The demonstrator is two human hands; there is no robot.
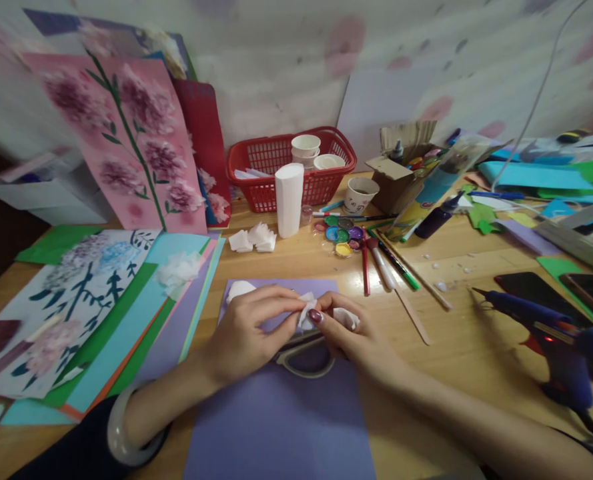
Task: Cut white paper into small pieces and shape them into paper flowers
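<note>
Both hands meet over a purple sheet of paper [276, 427] and pinch a small crumpled piece of white tissue paper [307, 313] between them. My left hand [251, 323] grips its left side with thumb and fingertips. On the other side, my right hand [349, 327] presses it between a dark-nailed thumb and the fingers. More white tissue shows behind the right fingers and past the left knuckles. Below the hands are scissors [306, 370], with one pale handle loop visible and the rest hidden.
Behind stand a white tissue roll [289, 200], folded tissue pieces [253, 238], a red basket [256, 190] and a paper cup [361, 195]. Paint pots [343, 235] and brushes [381, 263] lie right of centre. A glue gun [551, 333] with a red light rests at right; flower pictures [121, 147] are at left.
</note>
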